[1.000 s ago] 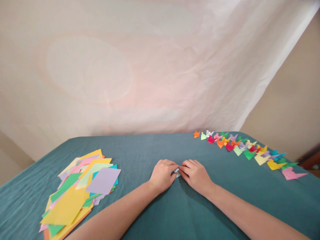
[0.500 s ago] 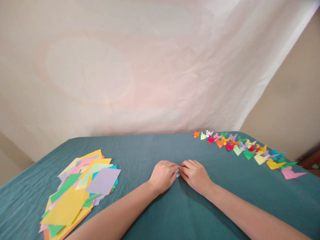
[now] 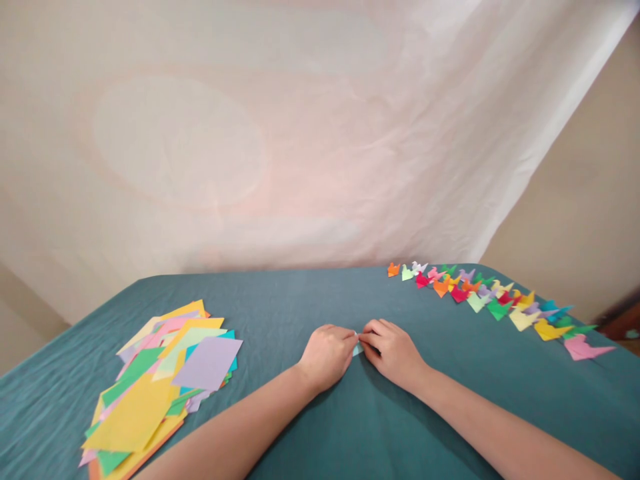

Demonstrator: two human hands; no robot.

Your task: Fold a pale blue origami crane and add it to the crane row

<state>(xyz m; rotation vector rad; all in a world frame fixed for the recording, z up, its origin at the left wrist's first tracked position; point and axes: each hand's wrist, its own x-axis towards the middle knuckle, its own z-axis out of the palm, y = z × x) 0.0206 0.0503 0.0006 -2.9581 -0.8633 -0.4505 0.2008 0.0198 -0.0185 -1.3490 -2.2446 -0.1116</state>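
A small pale-blue piece of folded paper [image 3: 357, 349] lies between my two hands at the middle of the table, mostly hidden by the fingers. My left hand [image 3: 329, 355] is closed on its left side, knuckles up. From the right, my right hand [image 3: 389, 347] pinches its upper edge with thumb and fingertips. Both hands rest low, close to the cloth, with their fingertips almost meeting. The exact folds of the paper cannot be made out.
A loose pile of coloured paper squares [image 3: 145, 393] spreads over the left side. At the right, rows of small folded paper birds [image 3: 477, 301] run along the table edge. A dark green cloth [image 3: 280, 300] covers the table, with a pale hanging sheet [image 3: 300, 147] behind.
My hands stay in nearly the same place. The fingertips have shifted slightly, and a bit more of the pale-blue paper shows between them.
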